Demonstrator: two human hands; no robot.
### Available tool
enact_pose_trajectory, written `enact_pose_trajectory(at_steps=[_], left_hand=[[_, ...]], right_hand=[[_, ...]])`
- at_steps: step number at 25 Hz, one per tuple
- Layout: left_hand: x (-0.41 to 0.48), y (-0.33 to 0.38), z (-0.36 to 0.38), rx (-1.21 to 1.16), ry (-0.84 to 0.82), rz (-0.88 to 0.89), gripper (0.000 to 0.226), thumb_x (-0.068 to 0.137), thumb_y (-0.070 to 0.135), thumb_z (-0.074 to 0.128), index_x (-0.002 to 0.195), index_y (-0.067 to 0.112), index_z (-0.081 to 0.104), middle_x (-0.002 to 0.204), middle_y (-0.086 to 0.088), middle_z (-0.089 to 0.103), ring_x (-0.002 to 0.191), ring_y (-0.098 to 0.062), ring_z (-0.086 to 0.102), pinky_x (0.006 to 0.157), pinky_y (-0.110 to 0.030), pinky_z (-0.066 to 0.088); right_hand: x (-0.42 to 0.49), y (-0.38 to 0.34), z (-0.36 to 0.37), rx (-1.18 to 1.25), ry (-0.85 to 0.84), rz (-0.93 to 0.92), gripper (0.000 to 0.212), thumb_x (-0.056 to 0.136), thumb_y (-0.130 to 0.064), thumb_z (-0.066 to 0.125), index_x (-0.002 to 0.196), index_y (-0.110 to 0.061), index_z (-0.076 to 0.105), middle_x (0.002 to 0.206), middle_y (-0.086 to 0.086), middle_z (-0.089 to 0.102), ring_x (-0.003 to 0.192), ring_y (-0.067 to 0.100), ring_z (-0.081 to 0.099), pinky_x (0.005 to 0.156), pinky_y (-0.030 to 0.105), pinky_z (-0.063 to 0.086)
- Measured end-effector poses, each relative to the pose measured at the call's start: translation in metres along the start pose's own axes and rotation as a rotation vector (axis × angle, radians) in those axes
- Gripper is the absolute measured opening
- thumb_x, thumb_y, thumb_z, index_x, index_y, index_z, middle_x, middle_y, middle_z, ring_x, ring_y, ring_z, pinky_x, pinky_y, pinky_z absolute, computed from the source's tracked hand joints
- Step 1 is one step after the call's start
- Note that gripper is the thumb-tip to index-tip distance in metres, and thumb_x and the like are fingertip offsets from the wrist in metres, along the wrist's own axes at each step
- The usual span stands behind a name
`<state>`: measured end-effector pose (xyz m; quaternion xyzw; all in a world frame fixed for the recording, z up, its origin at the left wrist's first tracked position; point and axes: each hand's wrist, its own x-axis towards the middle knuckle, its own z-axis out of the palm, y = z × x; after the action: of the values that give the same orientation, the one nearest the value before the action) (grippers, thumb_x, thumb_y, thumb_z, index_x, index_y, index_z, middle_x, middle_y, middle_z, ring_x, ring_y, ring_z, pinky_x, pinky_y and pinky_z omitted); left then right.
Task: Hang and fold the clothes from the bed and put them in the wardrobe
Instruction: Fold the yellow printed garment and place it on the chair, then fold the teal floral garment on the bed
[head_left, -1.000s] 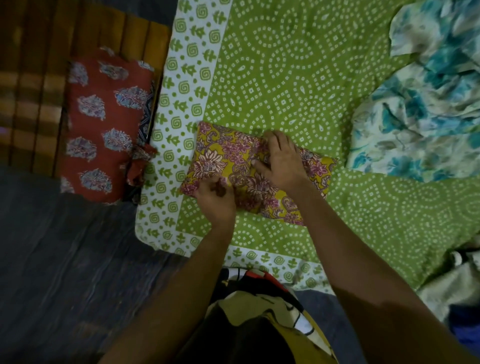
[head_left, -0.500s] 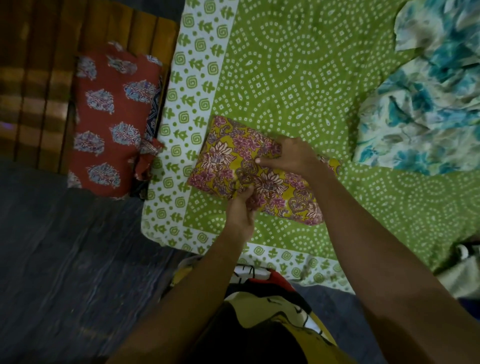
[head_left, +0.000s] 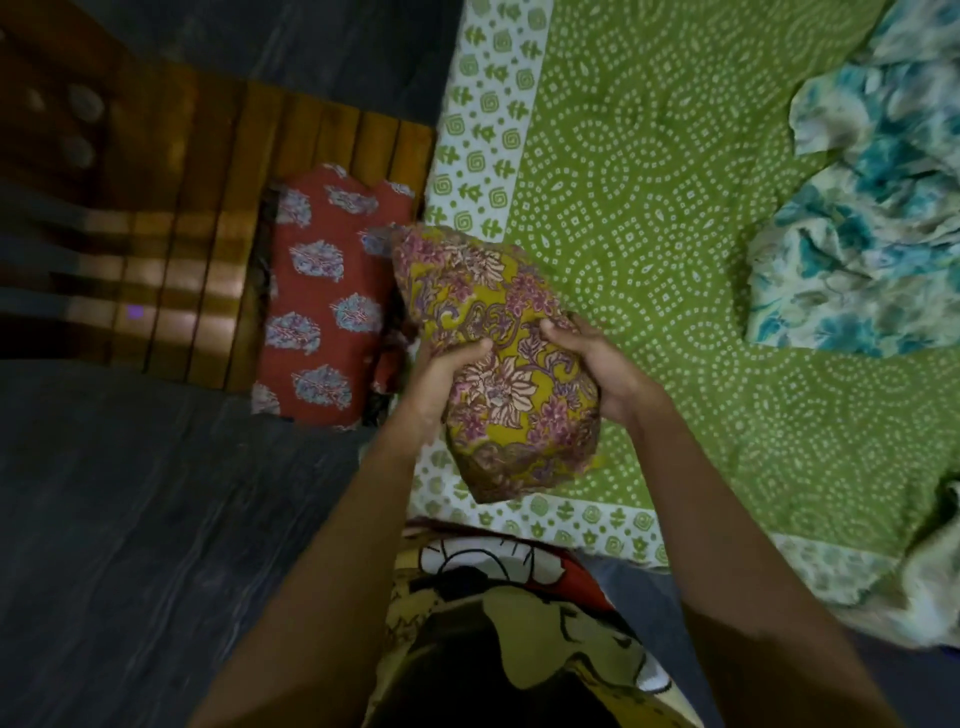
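a folded yellow garment (head_left: 511, 374) with pink and cream flowers is held in the middle of the frame, between both hands. its left edge is gripped by the left hand (head_left: 448, 375), with the thumb laid over the top face and the fingers hidden beneath. its right edge is grasped by the right hand (head_left: 597, 361), with the fingers curled onto the cloth. the bundle is tilted, with one end pointed to the upper left and the other end toward the lower middle. it is seen over the white-bordered corner of the green dotted bed sheet (head_left: 649, 197); whether it is touching the sheet cannot be told. just left of it, a folded red garment (head_left: 322, 301) with pale blue motifs is laid on a brown slatted wooden surface (head_left: 208, 234) beside the bed. at the upper right an unfolded white and teal flowered cloth (head_left: 872, 218) is left crumpled on the sheet, well apart from the hands. another pale cloth (head_left: 930, 582) is partly seen at the lower right edge. a dark floor (head_left: 130, 519) is shown at the lower left, and a yellow printed shirt (head_left: 524, 603) worn by the person is seen at the bottom.
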<state>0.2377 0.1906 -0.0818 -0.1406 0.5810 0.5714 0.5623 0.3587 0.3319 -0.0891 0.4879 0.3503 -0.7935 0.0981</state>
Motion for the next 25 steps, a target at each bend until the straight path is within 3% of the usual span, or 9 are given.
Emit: enact_pose_trajectory(at_steps=[5, 8, 10, 12, 14, 16, 18, 20, 25], left_hand=[[-0.031, 0.099, -0.072, 0.153, -0.085, -0.161, 0.019, 0.08, 0.017, 0.06, 0.098, 0.011, 0.062, 0.081, -0.005, 0.073, 0.082, -0.026, 0.066, 0.081, -0.038, 0.052], [-0.029, 0.142, -0.111, 0.205, -0.084, -0.114, 0.036, 0.066, 0.019, 0.065, 0.102, 0.011, 0.061, 0.081, -0.004, 0.074, 0.074, -0.022, 0.069, 0.071, -0.032, 0.055], [-0.013, 0.156, -0.134, 0.289, 0.0, 0.0, 0.052, 0.068, 0.017, 0.074, 0.117, 0.012, 0.056, 0.099, -0.003, 0.072, 0.089, -0.02, 0.068, 0.077, -0.032, 0.055], [0.011, 0.158, -0.158, 0.576, 0.249, 0.246, 0.07, 0.07, 0.012, 0.079, 0.131, 0.013, 0.046, 0.125, -0.006, 0.059, 0.114, -0.021, 0.055, 0.095, -0.03, 0.045], [0.025, 0.149, -0.176, 0.745, 0.423, 0.399, 0.057, 0.075, 0.007, 0.075, 0.127, 0.007, 0.05, 0.123, -0.01, 0.057, 0.113, -0.023, 0.054, 0.093, -0.028, 0.043], [0.029, 0.135, -0.181, 0.547, 0.35, 0.305, 0.033, 0.084, 0.007, 0.066, 0.116, 0.007, 0.057, 0.104, -0.007, 0.062, 0.094, -0.02, 0.06, 0.081, -0.031, 0.051], [0.026, 0.114, -0.173, 0.24, 0.194, 0.109, 0.021, 0.091, 0.01, 0.056, 0.112, 0.008, 0.056, 0.095, -0.006, 0.063, 0.08, -0.016, 0.061, 0.07, -0.025, 0.053], [0.026, 0.093, -0.169, 0.099, 0.166, 0.032, 0.023, 0.095, 0.014, 0.051, 0.116, 0.006, 0.054, 0.104, -0.008, 0.063, 0.087, -0.016, 0.061, 0.075, -0.023, 0.052], [0.024, 0.077, -0.165, 0.102, 0.193, 0.05, 0.035, 0.098, 0.023, 0.046, 0.131, 0.012, 0.048, 0.129, -0.005, 0.054, 0.117, -0.017, 0.051, 0.094, -0.028, 0.043]], right_hand=[[-0.004, -0.009, 0.107, 0.082, -0.034, -0.086, 0.071, 0.08, -0.019, 0.07, 0.139, -0.019, 0.03, 0.123, 0.009, 0.06, 0.106, 0.026, 0.063, 0.088, 0.046, 0.052], [0.012, -0.012, 0.161, 0.156, 0.01, -0.178, 0.064, 0.082, -0.017, 0.069, 0.134, -0.02, 0.033, 0.125, 0.008, 0.059, 0.107, 0.024, 0.063, 0.086, 0.043, 0.054], [0.027, -0.009, 0.184, 0.189, 0.07, -0.237, 0.061, 0.084, -0.019, 0.068, 0.132, -0.022, 0.031, 0.122, 0.004, 0.058, 0.104, 0.021, 0.062, 0.082, 0.037, 0.054], [0.046, 0.003, 0.196, -0.099, 0.239, -0.277, 0.068, 0.086, -0.018, 0.067, 0.139, -0.017, 0.025, 0.118, 0.001, 0.052, 0.102, 0.016, 0.056, 0.079, 0.029, 0.052], [0.062, 0.018, 0.199, -0.482, 0.514, -0.342, 0.064, 0.086, -0.01, 0.064, 0.14, -0.009, 0.028, 0.125, 0.009, 0.046, 0.111, 0.022, 0.05, 0.086, 0.032, 0.048], [0.071, 0.022, 0.204, -0.549, 0.65, -0.558, 0.049, 0.085, -0.003, 0.06, 0.13, -0.005, 0.042, 0.119, 0.015, 0.05, 0.1, 0.024, 0.055, 0.08, 0.032, 0.05], [0.076, 0.015, 0.216, -0.478, 0.625, -0.717, 0.032, 0.083, 0.002, 0.059, 0.115, -0.002, 0.054, 0.101, 0.01, 0.057, 0.083, 0.016, 0.056, 0.073, 0.024, 0.05], [0.078, 0.014, 0.234, -0.327, 0.473, -0.629, 0.02, 0.087, -0.001, 0.058, 0.107, 0.001, 0.059, 0.094, 0.006, 0.06, 0.084, 0.015, 0.058, 0.081, 0.03, 0.052], [0.076, 0.028, 0.24, -0.061, 0.231, -0.217, 0.05, 0.096, -0.034, 0.049, 0.139, -0.009, 0.042, 0.138, 0.001, 0.047, 0.128, 0.015, 0.042, 0.112, 0.034, 0.031]])
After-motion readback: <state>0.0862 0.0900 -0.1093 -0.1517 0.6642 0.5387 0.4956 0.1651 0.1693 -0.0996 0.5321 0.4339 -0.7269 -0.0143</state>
